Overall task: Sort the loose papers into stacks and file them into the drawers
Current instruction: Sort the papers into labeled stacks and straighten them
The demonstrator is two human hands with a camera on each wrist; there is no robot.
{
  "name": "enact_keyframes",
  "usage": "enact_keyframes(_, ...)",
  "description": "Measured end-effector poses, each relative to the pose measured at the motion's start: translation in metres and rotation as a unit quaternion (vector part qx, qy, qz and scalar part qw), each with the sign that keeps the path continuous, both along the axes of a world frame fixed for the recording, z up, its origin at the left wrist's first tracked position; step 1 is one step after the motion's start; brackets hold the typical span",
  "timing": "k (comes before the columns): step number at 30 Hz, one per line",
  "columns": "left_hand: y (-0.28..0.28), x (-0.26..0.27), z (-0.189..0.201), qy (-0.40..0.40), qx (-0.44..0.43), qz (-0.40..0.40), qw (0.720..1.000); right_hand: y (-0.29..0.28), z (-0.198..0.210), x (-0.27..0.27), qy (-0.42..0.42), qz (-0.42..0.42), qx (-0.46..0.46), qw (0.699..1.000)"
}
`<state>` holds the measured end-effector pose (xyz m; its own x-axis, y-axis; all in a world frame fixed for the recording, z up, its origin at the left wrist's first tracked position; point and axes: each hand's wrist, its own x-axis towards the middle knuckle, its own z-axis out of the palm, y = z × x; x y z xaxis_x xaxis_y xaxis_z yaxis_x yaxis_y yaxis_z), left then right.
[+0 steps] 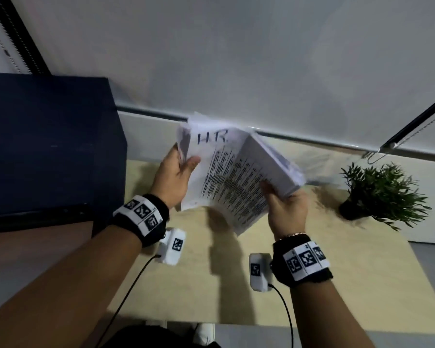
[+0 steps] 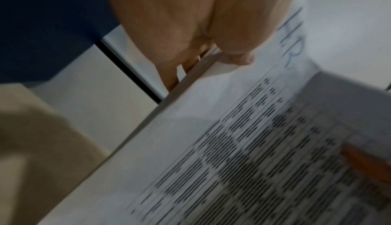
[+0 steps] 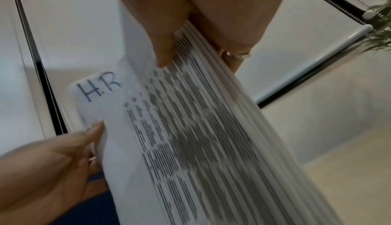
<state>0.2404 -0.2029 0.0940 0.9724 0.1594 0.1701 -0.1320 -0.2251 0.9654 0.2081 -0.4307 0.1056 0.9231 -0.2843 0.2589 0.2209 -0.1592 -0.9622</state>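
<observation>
A thick stack of printed papers (image 1: 236, 177) is lifted above the light wooden table (image 1: 337, 285). Its top sheet (image 3: 127, 128) carries a handwritten "H.R" (image 3: 99, 88) in blue ink. My left hand (image 1: 178, 169) pinches the stack's left edge, thumb on the top sheet (image 2: 211, 145). My right hand (image 1: 284, 204) grips the right edge, thumb on top and fingers beneath, where the pages fan and bend upward. In the right wrist view my right hand (image 3: 203, 44) holds the fanned edges and a ring shows on one finger. The sheets are motion-blurred.
A dark navy cabinet (image 1: 48, 146) stands at the left of the table, reaching above its level. A small potted green plant (image 1: 379, 192) sits at the table's right rear. A white roller blind (image 1: 236, 59) covers the window behind. Cables run from both wrists.
</observation>
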Motion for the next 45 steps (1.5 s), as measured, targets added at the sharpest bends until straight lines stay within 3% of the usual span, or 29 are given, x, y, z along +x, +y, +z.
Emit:
enact_keyframes(3,0.006,-0.001,-0.025,0.018,0.030,0.003,0.999,0.000,-0.014,0.007,0.050,-0.021,0.014,0.998)
enact_keyframes(6,0.005,-0.001,-0.023,0.006,-0.012,-0.012,1.000,0.000,-0.015,0.011,0.057,-0.039,0.018,0.997)
enact_keyframes(13,-0.002,-0.001,0.001,-0.050,-0.112,0.002,0.992,0.010,0.009,0.007,-0.022,-0.037,0.085,0.995)
enact_keyframes(19,-0.010,0.005,0.013,-0.078,-0.136,0.033,0.987,0.016,0.025,0.014,-0.099,-0.085,-0.011,0.991)
enact_keyframes(33,0.000,0.013,0.010,-0.038,-0.128,-0.031,0.991,0.013,0.025,0.020,-0.064,-0.159,-0.120,0.978)
enact_keyframes(45,0.002,0.018,0.009,-0.028,-0.139,-0.088,0.986,0.013,0.028,0.022,-0.069,-0.145,0.003,0.987)
